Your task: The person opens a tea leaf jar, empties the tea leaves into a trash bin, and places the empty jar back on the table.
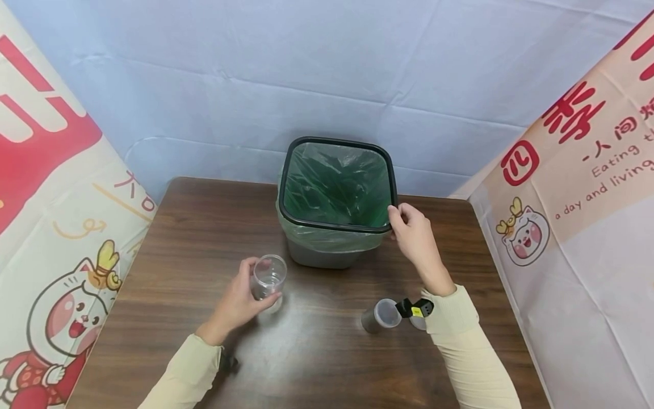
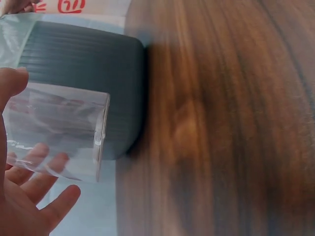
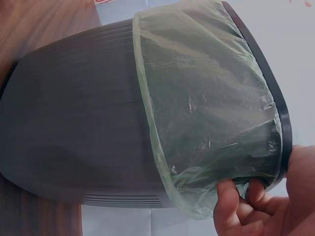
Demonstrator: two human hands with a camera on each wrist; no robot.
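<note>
My left hand [image 1: 237,298] holds a clear plastic cup [image 1: 269,271] over the table, left of the trash bin's front. In the left wrist view, the thumb lies on one side of the cup [image 2: 59,128] and the spread fingers on the other. The dark grey trash bin [image 1: 322,258] stands upright, lined with a thin green bag [image 1: 332,238] folded down over its outside. A black rim [image 1: 341,142] runs around its top. My right hand [image 1: 414,233] pinches the bin's front right corner; the right wrist view shows curled fingertips [image 3: 226,191] at the bag under the rim.
A grey canister [image 1: 375,321] with a translucent lid stands on the brown wooden table [image 1: 327,352], near my right forearm. Beside it, a pale round object [image 1: 418,324] is partly hidden by the wrist camera. A light blue cloth [image 1: 230,113] hangs behind, with printed cloths on both sides.
</note>
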